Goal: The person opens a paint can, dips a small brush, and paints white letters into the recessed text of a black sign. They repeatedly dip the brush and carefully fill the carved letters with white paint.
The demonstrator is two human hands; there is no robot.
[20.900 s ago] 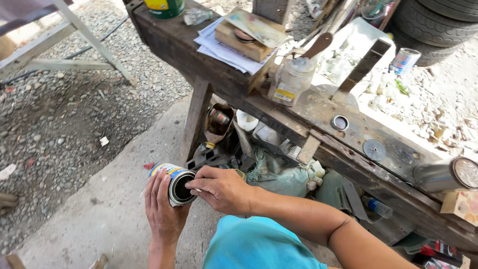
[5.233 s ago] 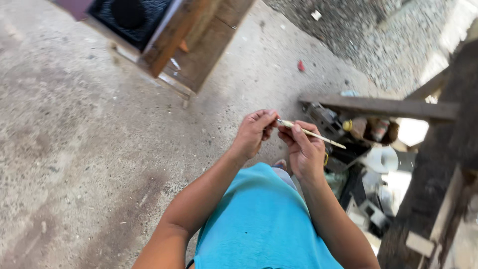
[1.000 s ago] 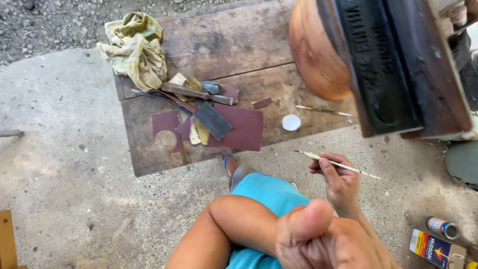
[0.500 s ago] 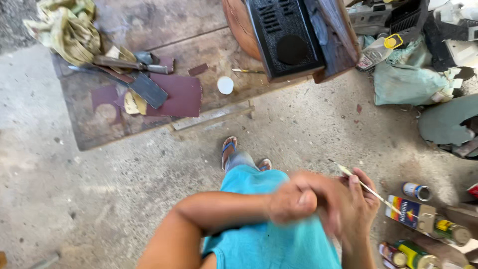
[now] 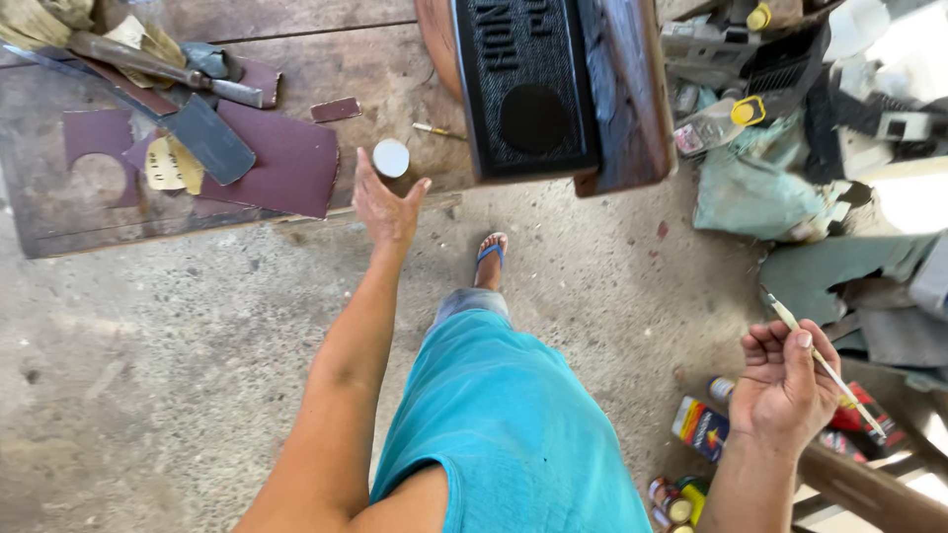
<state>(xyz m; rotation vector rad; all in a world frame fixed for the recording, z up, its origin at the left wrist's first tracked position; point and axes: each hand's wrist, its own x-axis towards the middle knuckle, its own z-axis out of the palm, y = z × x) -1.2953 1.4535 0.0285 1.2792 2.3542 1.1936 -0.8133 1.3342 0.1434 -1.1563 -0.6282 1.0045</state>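
head view: left hand spread open, reaching just short of the small white lid on the low wooden table. right hand pinches a thin brush, well off that table. brush looks light, snappable; grip mid-handle.

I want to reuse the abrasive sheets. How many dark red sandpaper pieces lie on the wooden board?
4: a large sheet, one with a round hole, a small scrap, one beside the tools. Others may be hidden.

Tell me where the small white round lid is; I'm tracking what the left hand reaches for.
The small white round lid lies on the wooden board, just beyond the left hand, right of the maroon sandpaper sheet.
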